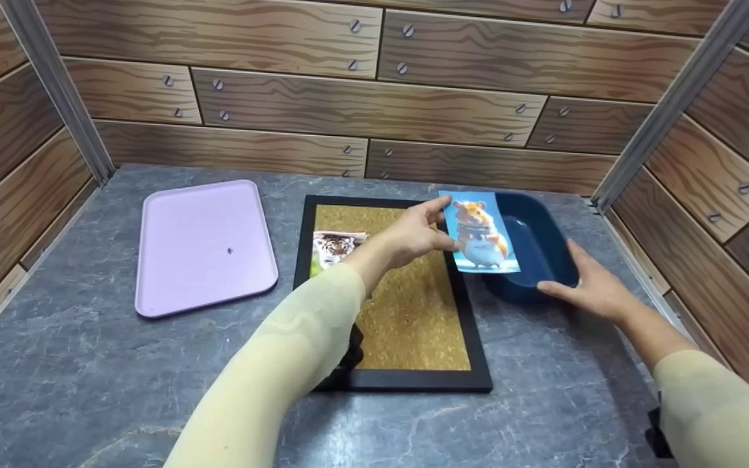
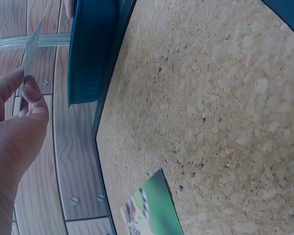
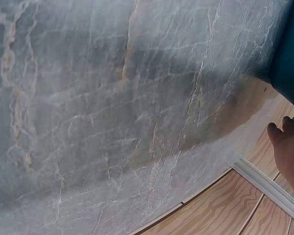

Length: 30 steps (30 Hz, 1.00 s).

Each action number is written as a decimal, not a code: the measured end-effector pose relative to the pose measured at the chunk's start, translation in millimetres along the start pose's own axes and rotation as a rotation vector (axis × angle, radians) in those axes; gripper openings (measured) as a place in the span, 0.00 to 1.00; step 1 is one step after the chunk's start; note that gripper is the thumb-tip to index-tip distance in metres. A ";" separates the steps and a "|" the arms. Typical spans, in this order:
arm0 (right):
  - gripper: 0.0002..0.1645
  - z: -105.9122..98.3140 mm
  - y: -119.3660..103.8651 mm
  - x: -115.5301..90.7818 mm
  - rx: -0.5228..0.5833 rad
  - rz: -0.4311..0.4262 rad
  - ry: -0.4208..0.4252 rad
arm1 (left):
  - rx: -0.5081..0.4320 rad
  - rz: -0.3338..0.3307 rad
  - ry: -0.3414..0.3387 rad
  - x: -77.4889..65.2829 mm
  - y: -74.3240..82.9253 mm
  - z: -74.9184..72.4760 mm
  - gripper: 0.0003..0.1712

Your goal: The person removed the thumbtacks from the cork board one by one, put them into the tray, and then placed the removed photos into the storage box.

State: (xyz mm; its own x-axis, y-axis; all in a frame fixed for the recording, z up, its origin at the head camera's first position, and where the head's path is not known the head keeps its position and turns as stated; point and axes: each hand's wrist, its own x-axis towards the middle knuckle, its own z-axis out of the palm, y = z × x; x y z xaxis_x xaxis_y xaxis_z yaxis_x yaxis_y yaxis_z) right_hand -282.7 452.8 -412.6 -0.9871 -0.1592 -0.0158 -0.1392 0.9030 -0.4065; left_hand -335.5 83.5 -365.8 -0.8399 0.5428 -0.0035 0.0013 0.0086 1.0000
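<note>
In the head view my left hand point(image 1: 417, 233) pinches the left edge of a picture card point(image 1: 478, 237) showing a cartoon hamster on blue. In the left wrist view the card point(image 2: 32, 51) appears nearly edge-on between thumb and fingers. The card overlaps the left part of a dark blue plastic bin point(image 1: 540, 244). My right hand point(image 1: 592, 286) grips the bin's right front side, its thumb at the front rim. A black-framed cork board point(image 1: 420, 325) lies left of the bin, partly hidden by my left arm. On its upper left is a tiger picture point(image 1: 334, 247).
A lilac tray point(image 1: 202, 250) lies on the grey marbled table point(image 1: 75, 364), left of the board, with a small dark speck on it. Wood-patterned walls point(image 1: 296, 104) close off the back and both sides, joined by metal corner posts point(image 1: 667, 91).
</note>
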 end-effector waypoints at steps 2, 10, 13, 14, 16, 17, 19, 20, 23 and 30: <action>0.72 0.5 -0.9 0.9 -0.002 -0.002 -0.002 | -0.023 0.004 -0.001 1.8 0.0 0.7 0.57; 0.72 2.0 -1.4 1.4 0.030 -0.009 -0.002 | -0.090 0.028 -0.010 10.4 1.2 11.0 0.58; 0.71 1.3 0.2 -0.4 0.039 -0.014 0.002 | -0.100 0.030 -0.017 15.6 2.5 18.7 0.58; 0.71 1.0 1.1 -1.3 0.039 -0.016 0.004 | -0.099 0.026 -0.019 17.4 2.9 21.2 0.57; 0.72 0.7 2.5 -3.0 0.038 -0.011 0.001 | -0.085 0.013 -0.018 20.6 3.4 26.0 0.57; 0.72 0.7 3.0 -3.6 0.041 -0.008 -0.002 | -0.076 0.006 -0.018 22.2 3.6 28.0 0.57; 0.72 0.8 3.8 -4.9 0.043 -0.001 -0.006 | -0.053 -0.004 -0.019 25.2 3.6 31.2 0.57; 0.72 0.8 4.0 -5.5 0.043 0.003 -0.007 | -0.041 -0.008 -0.018 26.6 3.5 32.6 0.57; 0.72 0.6 4.6 -6.0 0.045 0.012 -0.008 | -0.014 -0.014 -0.020 31.5 3.4 35.1 0.57; 0.73 2.5 3.2 -0.7 0.054 0.013 -0.015 | 0.019 -0.013 0.008 39.7 1.2 34.9 0.57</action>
State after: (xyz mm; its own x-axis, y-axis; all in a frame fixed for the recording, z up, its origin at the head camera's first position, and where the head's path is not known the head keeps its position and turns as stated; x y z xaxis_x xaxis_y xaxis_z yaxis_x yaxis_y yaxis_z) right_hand -282.2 454.8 -416.2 -0.9875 -0.1539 -0.0352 -0.1214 0.8824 -0.4547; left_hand -349.8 134.3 -365.1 -0.8444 0.5355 -0.0164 0.0004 0.0312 0.9995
